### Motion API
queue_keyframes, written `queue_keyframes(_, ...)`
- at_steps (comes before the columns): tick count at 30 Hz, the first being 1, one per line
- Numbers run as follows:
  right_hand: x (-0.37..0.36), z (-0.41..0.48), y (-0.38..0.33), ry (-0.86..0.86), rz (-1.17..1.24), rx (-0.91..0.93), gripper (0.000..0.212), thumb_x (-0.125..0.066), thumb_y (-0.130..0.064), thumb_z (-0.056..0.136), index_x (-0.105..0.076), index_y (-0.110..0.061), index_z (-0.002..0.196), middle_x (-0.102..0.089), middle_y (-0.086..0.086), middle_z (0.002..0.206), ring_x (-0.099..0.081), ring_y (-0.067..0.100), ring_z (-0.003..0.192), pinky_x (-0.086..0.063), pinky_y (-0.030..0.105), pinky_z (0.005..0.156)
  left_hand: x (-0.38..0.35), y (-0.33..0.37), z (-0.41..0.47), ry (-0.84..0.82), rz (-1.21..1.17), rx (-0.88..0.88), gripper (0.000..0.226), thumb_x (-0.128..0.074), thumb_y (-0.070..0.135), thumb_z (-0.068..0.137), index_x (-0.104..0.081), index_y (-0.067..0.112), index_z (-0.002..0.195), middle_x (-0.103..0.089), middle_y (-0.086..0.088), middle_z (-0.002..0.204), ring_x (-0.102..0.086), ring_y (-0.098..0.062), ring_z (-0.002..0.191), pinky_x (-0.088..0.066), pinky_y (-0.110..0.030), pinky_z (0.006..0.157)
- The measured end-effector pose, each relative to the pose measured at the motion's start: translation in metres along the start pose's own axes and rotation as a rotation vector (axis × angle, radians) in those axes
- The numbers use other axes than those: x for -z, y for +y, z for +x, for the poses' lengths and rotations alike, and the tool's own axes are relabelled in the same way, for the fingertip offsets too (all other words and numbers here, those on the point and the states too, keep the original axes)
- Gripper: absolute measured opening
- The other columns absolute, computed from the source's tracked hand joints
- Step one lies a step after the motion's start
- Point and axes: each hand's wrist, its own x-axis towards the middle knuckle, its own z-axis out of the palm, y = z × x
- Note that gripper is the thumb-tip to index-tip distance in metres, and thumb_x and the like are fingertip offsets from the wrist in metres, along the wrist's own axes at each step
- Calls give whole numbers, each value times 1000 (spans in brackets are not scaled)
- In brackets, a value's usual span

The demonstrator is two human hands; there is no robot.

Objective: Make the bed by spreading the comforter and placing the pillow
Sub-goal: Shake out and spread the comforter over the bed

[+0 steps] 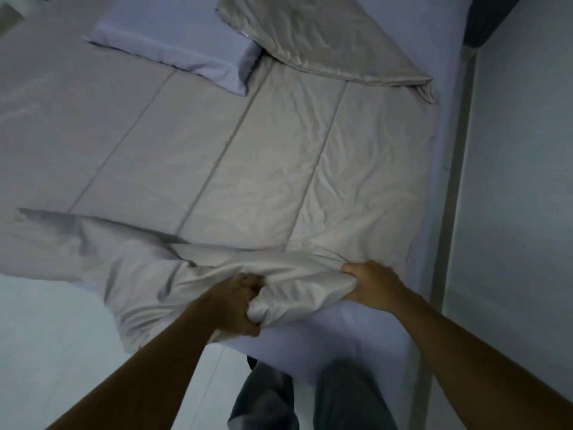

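Note:
A beige quilted comforter (248,156) lies spread over most of the bed, with its far right corner folded back on itself. Its near edge is bunched up at the foot of the bed. My left hand (238,304) is closed around a gathered wad of that edge. My right hand (370,282) grips the same edge a little further right. A pale lilac pillow (173,45) lies at the head of the bed, partly on top of the comforter at the upper left.
The lilac bedsheet (335,324) shows bare at the near corner and along the right side. A pale wall (521,181) runs close along the bed's right. Light floor (46,336) lies to the left. My legs stand at the foot.

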Motion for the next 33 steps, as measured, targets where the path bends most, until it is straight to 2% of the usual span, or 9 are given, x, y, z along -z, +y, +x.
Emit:
queue_keyframes(2, -5, -16, 15, 35, -32, 24, 27, -70, -49, 80, -60, -24, 84, -69, -2, 81, -65, 20, 77, -55, 37, 66, -16, 16, -2, 21, -108, -38, 73, -77, 53, 63, -59, 27, 129, -56, 6, 137, -50, -13, 128, -37, -21, 102)
queue_keyframes(5, -19, -39, 39, 60, -64, 107, 13, -68, -30, 86, -65, -17, 84, -71, 2, 82, -69, 23, 79, -53, 34, 64, -40, 40, -11, 97, -195, -37, 64, -75, 50, 65, -61, 29, 124, -66, 4, 121, -62, -16, 113, -48, -26, 92)
queue_keyframes(9, -53, -65, 75, 28, -172, 204, 19, -66, -20, 84, -74, -17, 101, -67, 6, 89, -68, 30, 86, -53, 36, 70, -81, 68, -25, 143, -135, 52, 90, -67, 65, 68, -37, 32, 146, -57, 3, 139, -54, -21, 126, -44, -33, 103)
queue_keyframes(14, -86, -97, 96, 53, -205, 309, 53, -56, -2, 67, -74, -25, 111, -63, 2, 85, -63, 28, 79, -51, 38, 67, -147, 112, -38, 89, -117, 120, 72, -57, 63, 67, -41, 44, 135, -64, 4, 126, -62, -26, 115, -50, -37, 93)
queue_keyframes(19, -96, -119, 113, 67, -259, 309, 58, -61, -3, 58, -70, -26, 110, -64, 1, 96, -60, 28, 91, -48, 43, 81, -216, 160, -39, 64, -102, 206, 75, -59, 56, 76, -35, 34, 144, -56, 3, 138, -57, -25, 122, -45, -36, 101)
queue_keyframes(24, -102, -124, 133, 100, -298, 349, 59, -69, -2, 44, -72, -20, 101, -61, 6, 90, -60, 32, 82, -50, 43, 72, -250, 198, -32, 41, -131, 179, 85, -60, 55, 80, -24, 25, 149, -46, 0, 147, -55, -27, 125, -43, -40, 105)
queue_keyframes(29, -125, -129, 159, -18, -271, 305, 61, -64, 17, 43, -73, -15, 94, -59, 8, 91, -57, 30, 84, -46, 36, 69, -273, 223, -13, -66, -188, 130, 67, -60, 67, 79, -42, 28, 131, -56, 2, 133, -58, -26, 119, -44, -36, 98)
queue_keyframes(31, -140, -136, 175, -91, -177, 225, 51, -58, 22, 51, -73, -9, 88, -60, 14, 94, -60, 35, 91, -51, 42, 73, -273, 228, -4, -48, -191, 107, 52, -52, 66, 86, -49, 29, 122, -60, 3, 127, -59, -23, 114, -44, -34, 95)
queue_keyframes(33, -154, -147, 191, -127, -65, 105, 44, -58, 24, 64, -74, -3, 94, -63, 23, 105, -61, 43, 104, -52, 51, 86, -270, 229, 3, 0, -184, 90, 42, -47, 60, 92, -52, 30, 120, -62, 4, 124, -60, -20, 112, -43, -33, 93)
